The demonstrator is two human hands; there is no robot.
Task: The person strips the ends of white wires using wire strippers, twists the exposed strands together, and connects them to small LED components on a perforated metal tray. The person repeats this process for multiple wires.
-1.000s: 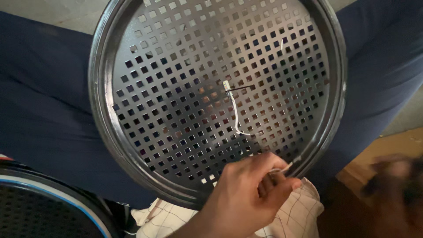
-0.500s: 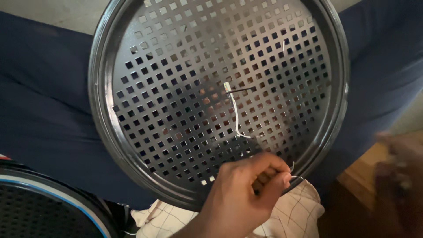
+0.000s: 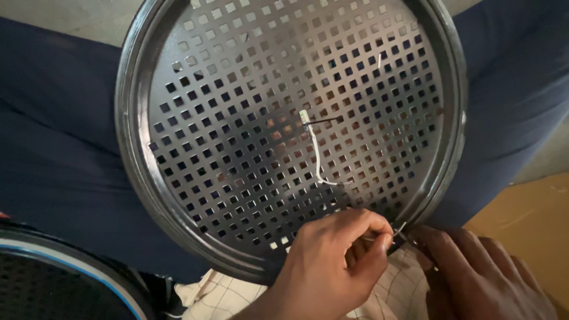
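Note:
A round perforated metal tray (image 3: 133,178) lies tilted across my lap, on dark blue trousers (image 3: 53,136). A thin white wire (image 3: 315,155) is threaded through holes near its middle. My left hand (image 3: 332,266) is at the tray's lower rim, its thumb and fingers pinched on a thin metal wire (image 3: 398,230) that sticks out there. My right hand (image 3: 480,275) comes in from the lower right, with its fingertips right at that wire's end by the rim. Whether they grip it is hidden.
A second round mesh tray with a blue rim (image 3: 65,266) sits at the lower left. A checked cloth (image 3: 207,293) lies under my hands. A brown board (image 3: 527,219) is at the right, and grey floor (image 3: 71,12) shows at the top left.
My right hand has come in from the right edge to the wire at the rim. My left hand has stayed pinched at the same spot.

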